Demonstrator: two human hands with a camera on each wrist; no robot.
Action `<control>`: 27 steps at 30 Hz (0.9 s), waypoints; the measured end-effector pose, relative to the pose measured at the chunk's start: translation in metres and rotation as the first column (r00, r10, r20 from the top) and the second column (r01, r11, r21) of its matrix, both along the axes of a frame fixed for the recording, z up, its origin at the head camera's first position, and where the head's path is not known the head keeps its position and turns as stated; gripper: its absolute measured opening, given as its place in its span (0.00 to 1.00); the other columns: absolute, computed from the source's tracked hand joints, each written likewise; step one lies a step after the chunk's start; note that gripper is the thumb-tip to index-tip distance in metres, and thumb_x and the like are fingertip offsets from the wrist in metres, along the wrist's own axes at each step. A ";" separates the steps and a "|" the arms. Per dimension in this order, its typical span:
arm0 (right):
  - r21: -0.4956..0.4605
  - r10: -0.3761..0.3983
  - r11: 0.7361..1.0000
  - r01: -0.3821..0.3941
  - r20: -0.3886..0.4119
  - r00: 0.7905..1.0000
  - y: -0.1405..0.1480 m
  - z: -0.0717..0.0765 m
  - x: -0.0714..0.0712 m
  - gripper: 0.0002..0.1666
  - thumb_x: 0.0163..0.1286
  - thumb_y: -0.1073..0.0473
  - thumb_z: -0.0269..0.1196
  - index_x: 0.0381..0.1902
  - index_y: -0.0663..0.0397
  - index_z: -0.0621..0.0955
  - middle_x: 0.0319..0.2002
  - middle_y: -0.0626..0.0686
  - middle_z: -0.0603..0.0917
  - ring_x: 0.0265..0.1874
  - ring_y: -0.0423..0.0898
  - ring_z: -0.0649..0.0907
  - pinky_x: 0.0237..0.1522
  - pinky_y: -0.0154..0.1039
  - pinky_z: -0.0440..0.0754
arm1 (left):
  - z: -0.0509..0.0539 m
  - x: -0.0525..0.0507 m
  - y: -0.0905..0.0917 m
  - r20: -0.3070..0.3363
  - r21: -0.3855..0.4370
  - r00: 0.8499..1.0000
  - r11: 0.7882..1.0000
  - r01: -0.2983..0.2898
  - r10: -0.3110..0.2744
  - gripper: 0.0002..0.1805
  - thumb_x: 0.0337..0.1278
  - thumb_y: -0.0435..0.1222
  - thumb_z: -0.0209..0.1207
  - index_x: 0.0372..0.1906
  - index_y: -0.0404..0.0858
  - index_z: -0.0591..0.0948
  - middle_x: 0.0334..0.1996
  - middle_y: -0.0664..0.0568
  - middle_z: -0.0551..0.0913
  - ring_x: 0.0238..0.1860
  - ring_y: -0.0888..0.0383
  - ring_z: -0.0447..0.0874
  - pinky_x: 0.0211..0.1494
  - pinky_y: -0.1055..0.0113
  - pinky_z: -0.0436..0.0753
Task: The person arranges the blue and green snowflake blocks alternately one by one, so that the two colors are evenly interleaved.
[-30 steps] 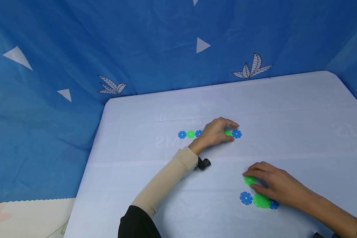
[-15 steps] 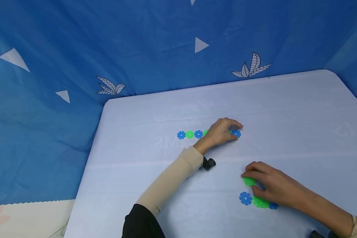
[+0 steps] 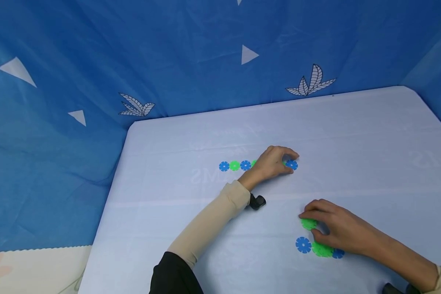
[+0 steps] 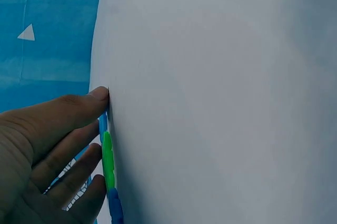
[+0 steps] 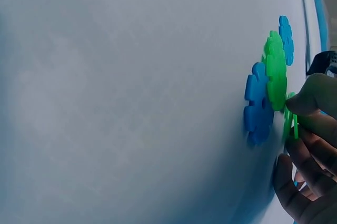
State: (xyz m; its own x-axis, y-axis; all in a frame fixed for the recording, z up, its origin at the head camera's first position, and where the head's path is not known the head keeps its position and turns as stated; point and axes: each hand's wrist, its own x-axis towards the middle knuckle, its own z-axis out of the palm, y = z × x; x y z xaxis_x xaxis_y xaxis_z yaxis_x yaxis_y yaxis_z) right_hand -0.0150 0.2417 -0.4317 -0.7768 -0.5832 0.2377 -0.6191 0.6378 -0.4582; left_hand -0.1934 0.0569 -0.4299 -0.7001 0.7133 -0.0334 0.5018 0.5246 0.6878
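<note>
In the head view a row of flat plastic snowflake discs lies on the white table. A blue disc [image 3: 224, 166], a green disc [image 3: 234, 165] and another blue disc [image 3: 245, 165] show at its left. My left hand [image 3: 270, 163] covers the middle of the row. Its thumb and index finger lie on either side of the blue end disc [image 3: 292, 165]; its fingers look fairly straight in the left wrist view. My right hand [image 3: 339, 228], nearer the front, pinches a green disc [image 3: 309, 223] between thumb and fingers, partly hidden.
By the right hand lie a blue disc [image 3: 303, 245], some overlapping green discs [image 3: 321, 250] and a second blue disc [image 3: 338, 254], partly covered by the hand. Blue cloth [image 3: 206, 61] hangs behind the far edge of the table [image 3: 161, 237].
My left hand has shifted slightly right along the row, baring more discs at its left, then stayed almost still. The right hand keeps its hold on the green disc nearly unmoved.
</note>
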 end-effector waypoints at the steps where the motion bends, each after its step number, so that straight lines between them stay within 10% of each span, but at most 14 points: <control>1: -0.002 -0.002 1.000 0.002 0.000 1.000 0.000 0.000 0.000 0.24 0.44 0.64 0.75 0.44 0.48 0.87 0.46 0.38 0.77 0.41 0.33 0.76 0.45 0.19 0.70 | 0.000 0.000 0.000 -0.002 0.002 1.000 1.000 -0.001 0.001 0.23 0.51 0.35 0.73 0.54 0.40 0.85 0.53 0.55 0.84 0.59 0.63 0.76 0.60 0.78 0.68; 12: 0.026 -0.053 0.998 0.053 0.007 0.999 0.003 0.001 -0.001 0.24 0.45 0.62 0.76 0.44 0.47 0.87 0.45 0.37 0.77 0.41 0.33 0.76 0.46 0.19 0.70 | 0.000 0.000 0.000 -0.004 0.004 1.000 1.000 -0.007 0.007 0.21 0.51 0.35 0.73 0.53 0.40 0.85 0.51 0.55 0.85 0.57 0.64 0.77 0.59 0.78 0.68; 27: 0.093 -0.150 0.985 0.145 0.041 0.988 0.002 0.002 -0.014 0.23 0.48 0.60 0.76 0.46 0.47 0.86 0.45 0.41 0.79 0.43 0.40 0.79 0.43 0.46 0.83 | -0.001 -0.001 0.000 0.018 -0.006 0.999 1.000 -0.028 0.028 0.22 0.50 0.36 0.73 0.54 0.43 0.85 0.52 0.57 0.85 0.58 0.64 0.76 0.59 0.75 0.70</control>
